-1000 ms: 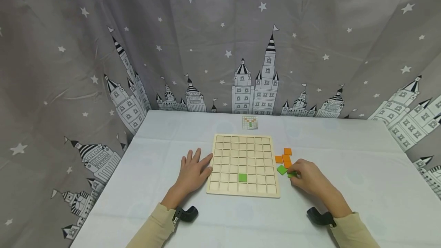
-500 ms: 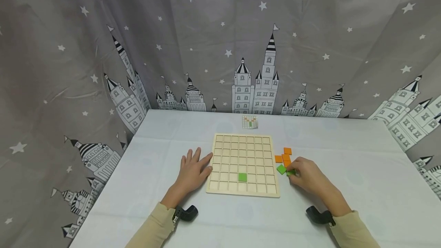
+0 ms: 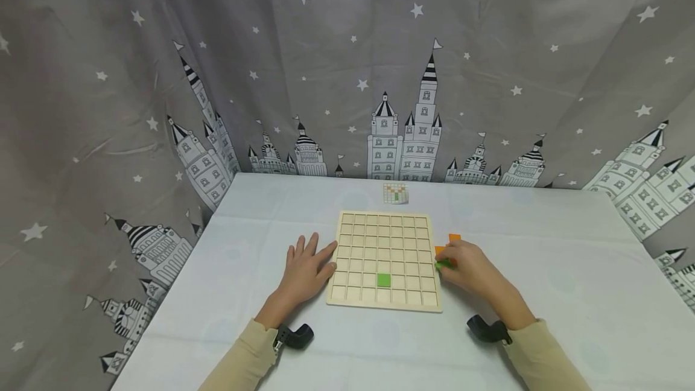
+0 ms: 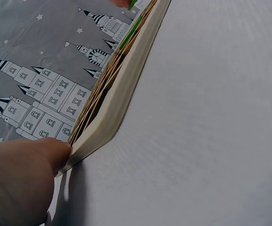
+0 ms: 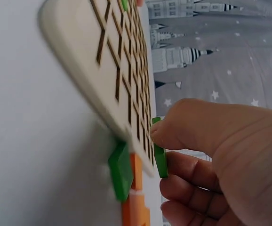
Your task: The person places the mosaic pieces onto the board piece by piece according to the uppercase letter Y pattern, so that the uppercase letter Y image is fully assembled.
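The left hand lies with fingers spread at the left edge of a pale wooden grid board. In the left wrist view its thumb touches the board's rim. One green square tile sits in a cell near the board's front. At the board's right edge, the right hand pinches another green tile between thumb and fingers, clear of the table. Below it, a loose green tile lies on the table against the board's edge. Orange tiles lie beside it, partly hidden by the right hand.
Behind the board lies a small card printed with a grid of orange and green squares. A white cloth covers the table. A grey curtain with castles and stars hangs at the back.
My right hand has picked up a green tile from the table and moved left with it, over the loose tiles toward the board. The left hand has stayed in place.
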{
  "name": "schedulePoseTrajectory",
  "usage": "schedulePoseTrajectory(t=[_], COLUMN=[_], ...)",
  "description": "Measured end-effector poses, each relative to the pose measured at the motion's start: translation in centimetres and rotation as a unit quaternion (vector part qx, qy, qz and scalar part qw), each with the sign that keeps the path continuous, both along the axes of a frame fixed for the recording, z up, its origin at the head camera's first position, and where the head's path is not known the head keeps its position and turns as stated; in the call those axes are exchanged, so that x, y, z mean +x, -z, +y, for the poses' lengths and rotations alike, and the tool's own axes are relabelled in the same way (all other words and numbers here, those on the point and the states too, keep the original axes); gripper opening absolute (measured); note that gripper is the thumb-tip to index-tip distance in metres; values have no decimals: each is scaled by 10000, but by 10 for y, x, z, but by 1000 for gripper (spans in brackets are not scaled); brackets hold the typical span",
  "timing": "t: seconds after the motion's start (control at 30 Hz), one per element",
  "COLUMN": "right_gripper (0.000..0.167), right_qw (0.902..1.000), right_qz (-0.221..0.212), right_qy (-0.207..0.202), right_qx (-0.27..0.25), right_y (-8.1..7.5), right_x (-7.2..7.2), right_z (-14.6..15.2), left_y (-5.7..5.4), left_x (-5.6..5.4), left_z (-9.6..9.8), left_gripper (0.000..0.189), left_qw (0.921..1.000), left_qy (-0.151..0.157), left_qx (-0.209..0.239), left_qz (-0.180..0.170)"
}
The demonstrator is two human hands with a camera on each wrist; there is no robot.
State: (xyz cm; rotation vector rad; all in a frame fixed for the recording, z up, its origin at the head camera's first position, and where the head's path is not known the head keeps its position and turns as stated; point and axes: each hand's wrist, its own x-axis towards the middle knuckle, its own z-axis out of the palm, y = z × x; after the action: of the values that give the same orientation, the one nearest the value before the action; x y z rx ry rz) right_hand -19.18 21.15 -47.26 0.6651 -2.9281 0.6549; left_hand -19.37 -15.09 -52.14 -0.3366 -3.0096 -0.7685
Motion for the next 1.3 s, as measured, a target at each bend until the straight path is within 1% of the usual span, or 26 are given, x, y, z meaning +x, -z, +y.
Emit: schedulePoseTrajectory(t=[0.1, 0.2, 0.4, 0.63, 0.73, 1.0, 1.2, 1.3], right_gripper=[12, 14, 18, 17, 16, 16, 13, 14], right_qw=[9993, 9987, 9986, 9983, 9976, 9957, 9932, 9925], right_qz=[230, 274, 135, -38, -46, 29, 107, 71], right_qy=[-259, -383, -457, -545, -660, -919, -1156, -1215], right_qx=[-105, -201, -210, -185, -212, -68, -116, -152], right_y=[0, 0, 0, -1, 0, 2, 2, 3], right_x=[-3, -6, -10, -14, -16, -18, -19, -19], right_z=[-6, -11, -21, -33, -38, -52, -61, -65], left_y=[0, 0, 2, 3, 2, 2, 0, 0], left_x=[0, 0, 0, 0, 0, -1, -1, 0], left_z=[0, 0, -1, -1, -1, -2, -1, -1], left_gripper=[50, 50, 50, 50, 51, 51, 51, 50], left_qw=[10000, 10000, 10000, 10000, 10000, 10000, 10000, 10000], left_qy=[-9, -7, 23, 30, 32, 45, 85, 90], left_qx=[5, 6, 30, 24, 18, 25, 19, 41], left_qz=[-6, -1, -6, -16, -19, -28, -24, -6])
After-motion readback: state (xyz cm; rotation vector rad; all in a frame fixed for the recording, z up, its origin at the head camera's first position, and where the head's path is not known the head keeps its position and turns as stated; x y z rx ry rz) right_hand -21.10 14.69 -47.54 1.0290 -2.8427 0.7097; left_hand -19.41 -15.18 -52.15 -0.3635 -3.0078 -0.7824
